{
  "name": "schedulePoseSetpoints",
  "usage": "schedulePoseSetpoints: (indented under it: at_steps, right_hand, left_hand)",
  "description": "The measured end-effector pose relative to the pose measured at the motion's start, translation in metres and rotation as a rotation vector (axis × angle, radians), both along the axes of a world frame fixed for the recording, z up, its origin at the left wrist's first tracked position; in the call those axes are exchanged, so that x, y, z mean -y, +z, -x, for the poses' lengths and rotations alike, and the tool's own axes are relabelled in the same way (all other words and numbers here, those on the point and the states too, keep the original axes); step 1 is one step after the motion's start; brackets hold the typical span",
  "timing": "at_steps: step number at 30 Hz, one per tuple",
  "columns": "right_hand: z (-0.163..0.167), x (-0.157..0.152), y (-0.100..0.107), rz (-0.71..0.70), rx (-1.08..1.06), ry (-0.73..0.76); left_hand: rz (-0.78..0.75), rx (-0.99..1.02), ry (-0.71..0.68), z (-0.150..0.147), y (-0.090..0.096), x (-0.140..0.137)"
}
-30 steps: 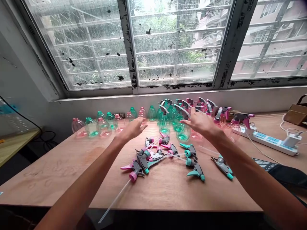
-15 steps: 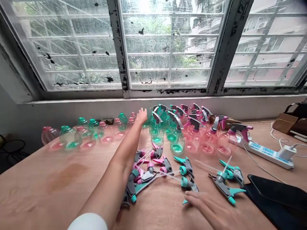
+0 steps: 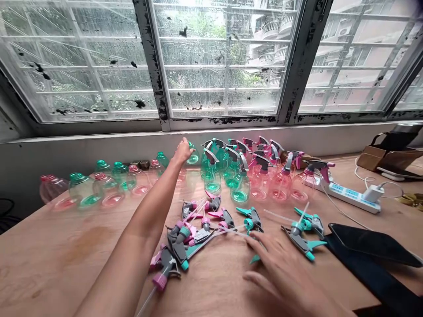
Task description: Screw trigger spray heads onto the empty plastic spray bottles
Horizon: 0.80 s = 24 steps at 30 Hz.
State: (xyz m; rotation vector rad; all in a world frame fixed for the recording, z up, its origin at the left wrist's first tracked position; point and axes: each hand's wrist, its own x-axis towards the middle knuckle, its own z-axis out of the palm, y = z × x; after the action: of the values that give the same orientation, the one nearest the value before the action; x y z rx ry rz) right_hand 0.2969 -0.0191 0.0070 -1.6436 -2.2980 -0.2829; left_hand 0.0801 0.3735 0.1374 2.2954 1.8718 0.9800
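At the far side of the table, my left hand (image 3: 183, 151) is closed round the neck of a green transparent bottle (image 3: 193, 157), which is tilted and lifted off the tabletop. My right hand (image 3: 277, 268) is over a teal-and-grey spray head, fingers stretched and thumb apart. The hand covers most of that spray head; its teal trigger tip (image 3: 254, 259) shows. Beyond the fingers lies another teal spray head (image 3: 253, 220). A heap of pink and teal spray heads (image 3: 198, 231) with thin clear tubes spreads between my arms.
Pink and green bottles without heads (image 3: 112, 189) stand at the left. Bottles fitted with spray heads (image 3: 239, 187) crowd the back centre. Two teal spray heads (image 3: 302, 235), a power strip (image 3: 350, 193), a black tablet (image 3: 373, 244) and a brown case (image 3: 380, 152) lie at the right.
My left hand has taken hold of a green bottle and lifted it. My right hand has moved further over the teal spray head. The view has shifted slightly right.
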Motion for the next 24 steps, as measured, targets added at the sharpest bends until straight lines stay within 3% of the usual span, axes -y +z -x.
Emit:
schedulePoseSetpoints:
  at_steps: [4, 8, 11, 15, 18, 21, 24]
  right_hand:
    - [-0.002, -0.011, 0.018, 0.041, -0.089, -0.047]
    - [-0.004, -0.021, 0.030, 0.260, -0.039, -0.174]
    - [-0.001, -0.026, 0.036, 0.355, -0.011, -0.209]
    - [-0.004, -0.024, 0.047, 0.322, -0.005, -0.140]
    - [-0.019, -0.012, 0.064, 0.226, -0.117, -0.106]
    - [-0.036, 0.006, 0.085, -0.036, -0.363, -0.139]
    - [-0.045, 0.029, 0.104, -0.293, -0.601, -0.151]
  left_hand:
    - [-0.058, 0.123, -0.083, 0.022, 0.033, 0.047]
    - [-0.092, 0.292, -0.139, 0.057, 0.054, 0.108]
    - [-0.094, 0.441, -0.204, 0.082, 0.055, 0.162]
    - [-0.061, 0.574, -0.331, 0.096, 0.035, 0.249]
    - [-0.072, 0.640, -0.354, 0.090, 0.012, 0.321]
    - [-0.094, 0.652, -0.387, 0.072, -0.004, 0.380]
    - [-0.171, 0.408, -0.425, 0.054, -0.011, 0.412]
